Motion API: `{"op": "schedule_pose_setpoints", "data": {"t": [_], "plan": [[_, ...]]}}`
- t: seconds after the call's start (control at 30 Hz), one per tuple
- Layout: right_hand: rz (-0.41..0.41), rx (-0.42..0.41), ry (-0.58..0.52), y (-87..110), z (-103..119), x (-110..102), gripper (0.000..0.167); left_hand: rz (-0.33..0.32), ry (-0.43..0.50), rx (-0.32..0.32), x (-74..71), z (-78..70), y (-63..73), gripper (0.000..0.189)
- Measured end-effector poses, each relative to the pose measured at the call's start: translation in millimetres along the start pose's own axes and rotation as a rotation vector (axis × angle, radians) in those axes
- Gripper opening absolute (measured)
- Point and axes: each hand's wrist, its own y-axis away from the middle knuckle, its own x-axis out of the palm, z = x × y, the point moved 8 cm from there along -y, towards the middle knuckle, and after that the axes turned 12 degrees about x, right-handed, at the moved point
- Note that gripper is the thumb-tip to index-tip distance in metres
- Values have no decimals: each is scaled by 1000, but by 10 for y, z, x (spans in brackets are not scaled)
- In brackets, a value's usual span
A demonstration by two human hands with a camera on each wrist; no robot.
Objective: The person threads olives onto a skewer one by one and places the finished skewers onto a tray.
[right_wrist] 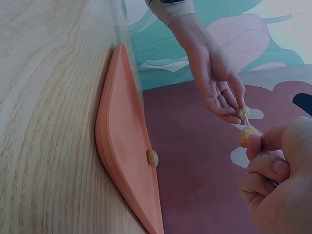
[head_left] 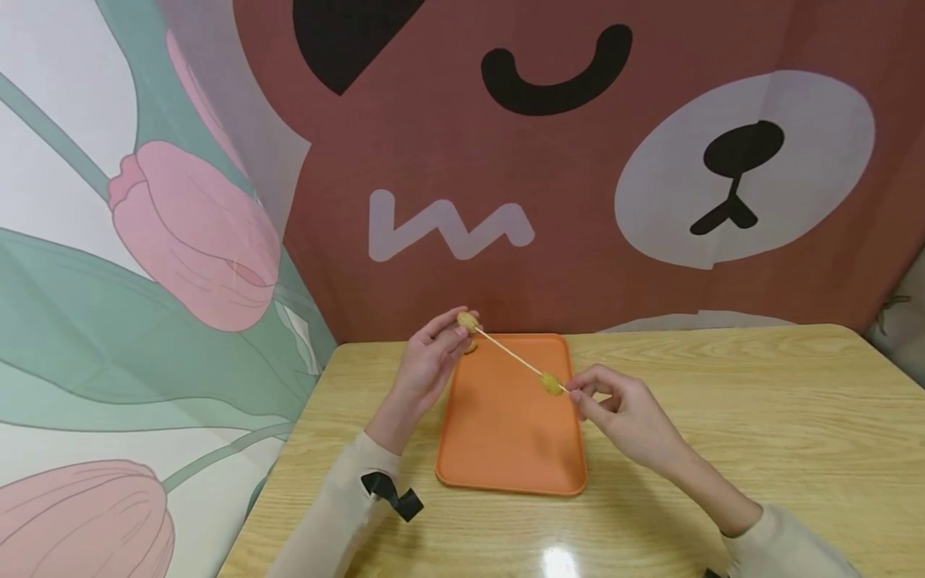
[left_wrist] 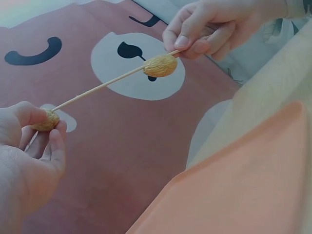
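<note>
Cream sleeves (head_left: 328, 514) lie closest to where the eye looks down, reaching over a wooden counter (head_left: 723, 433) towards an orange tray (head_left: 513, 433). Above that tray a thin stick (head_left: 509, 352) is held slantwise in the air. On the left, the person's left hand (head_left: 428, 361) pinches a wrinkled yellow lump (head_left: 467, 322) at the stick's far end, thumb against fingertips. The right hand (head_left: 629, 409) grips the stick's near end just behind a second lump (head_left: 552, 384), which the stick runs through. A third lump (right_wrist: 152, 158) sits at the tray's edge, apart from both hands.

I take the step to be working the far lump on the stick, though from where I stand I can't tell whether it is going on or coming off, or how deep the point sits. Either way, I'd hold the lump by its sides, with no fingertip over the spot where the point could break through. I'd move the stick straight along its own length with a small twist; a sideways lever might snap it or split the lump. Working low over the tray would catch a slip.
</note>
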Motion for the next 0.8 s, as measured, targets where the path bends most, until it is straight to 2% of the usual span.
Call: {"op": "schedule_pose_setpoints", "data": {"t": [0.27, 0.53, 0.8], "plan": [[-2, 14, -3, 7, -23, 39, 5, -49, -9, -22, -17, 55, 38, 37], [-9, 10, -23, 16, -24, 56, 7, -41, -1, -35, 13, 111, 46, 50], [-21, 17, -44, 21, -57, 101, 11, -81, 40, -59, 7, 182, 87, 39]]}}
